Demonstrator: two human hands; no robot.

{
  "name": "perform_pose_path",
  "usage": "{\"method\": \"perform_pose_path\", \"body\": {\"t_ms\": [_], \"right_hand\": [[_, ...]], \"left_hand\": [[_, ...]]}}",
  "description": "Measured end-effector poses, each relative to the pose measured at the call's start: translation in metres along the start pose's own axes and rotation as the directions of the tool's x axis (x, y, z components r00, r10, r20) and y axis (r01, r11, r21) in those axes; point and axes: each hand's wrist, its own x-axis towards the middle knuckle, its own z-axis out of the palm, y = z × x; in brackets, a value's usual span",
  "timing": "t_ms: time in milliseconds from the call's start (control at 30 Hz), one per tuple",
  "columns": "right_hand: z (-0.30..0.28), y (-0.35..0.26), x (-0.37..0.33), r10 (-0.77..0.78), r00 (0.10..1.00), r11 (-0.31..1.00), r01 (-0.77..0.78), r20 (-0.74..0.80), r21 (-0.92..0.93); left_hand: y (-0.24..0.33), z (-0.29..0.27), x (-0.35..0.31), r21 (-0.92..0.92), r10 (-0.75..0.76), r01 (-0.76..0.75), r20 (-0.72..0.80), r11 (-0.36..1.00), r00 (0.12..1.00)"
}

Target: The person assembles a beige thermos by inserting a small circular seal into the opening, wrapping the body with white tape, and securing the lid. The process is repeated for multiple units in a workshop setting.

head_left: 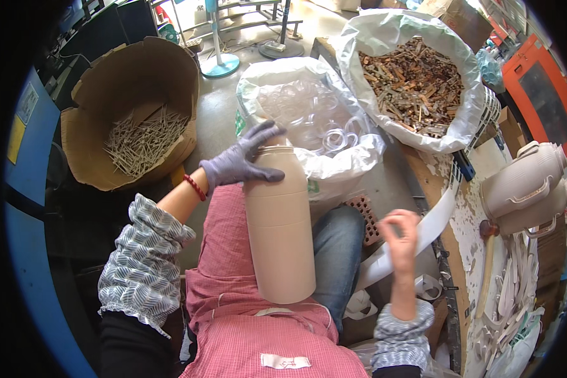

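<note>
A tall beige plastic thermos shell (280, 233) stands slightly tilted on my lap, against the pink checked apron. My left hand (249, 159), in a purple-grey glove, is wrapped over its upper end, with the thumb across its side near the rim. My right hand (402, 236) is bare and raised off to the right of the shell, apart from it. Its fingers curl into a pinch, a little blurred; anything between the fingertips is too small to tell. Just behind it runs a long white strip (431, 220).
A cardboard drum (82, 142) with thin sticks stands at left. A lined sack (353, 167) holds clear plastic rings; another lined container (353, 50) holds brown scraps. On the right bench lie two beige jugs (523, 183), a mallet (487, 271) and pale plastic offcuts (516, 283).
</note>
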Motion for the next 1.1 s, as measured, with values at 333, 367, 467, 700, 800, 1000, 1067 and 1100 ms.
{"method": "perform_pose_path", "body": {"t_ms": [333, 367, 467, 700, 800, 1000, 1067, 1100], "right_hand": [[0.153, -0.059, 0.006, 0.201, 0.939, 0.814, -0.319, 0.281, 0.485], [0.152, -0.061, 0.009, 0.204, 0.932, 0.824, -0.328, 0.299, 0.461], [0.153, -0.060, 0.010, 0.221, 0.926, 0.841, -0.340, 0.306, 0.421], [0.159, -0.046, 0.010, 0.205, 0.941, 0.879, -0.298, 0.270, 0.372], [0.163, -0.032, 0.004, 0.198, 0.961, 0.823, -0.271, 0.195, 0.500], [0.170, -0.021, -0.035, 0.187, 0.913, 0.851, -0.334, 0.362, 0.406], [0.149, -0.058, -0.025, -0.210, 0.932, 0.957, 0.133, 0.296, 0.259], [0.139, -0.078, -0.014, -0.366, 0.906, 0.922, 0.322, 0.211, 0.217]], "left_hand": [[-0.012, 0.015, -0.016, -0.026, 0.111, -0.112, -0.024, 0.993, 0.993], [-0.016, 0.014, -0.015, 0.000, 0.128, -0.128, -0.003, 0.992, 0.992], [-0.020, 0.010, -0.016, -0.038, 0.148, -0.147, 0.031, 0.988, 0.989], [-0.011, 0.012, -0.022, 0.149, 0.189, -0.196, 0.061, 0.969, 0.980], [-0.003, 0.017, -0.019, 0.213, 0.141, -0.149, 0.053, 0.966, 0.989], [0.039, 0.019, -0.019, 0.705, 0.162, -0.068, -0.067, 0.706, 0.985], [0.058, 0.016, 0.000, 0.757, 0.136, -0.090, 0.002, 0.647, 0.991], [0.063, 0.013, 0.010, 0.711, 0.037, -0.077, 0.071, 0.699, 0.997]]}}
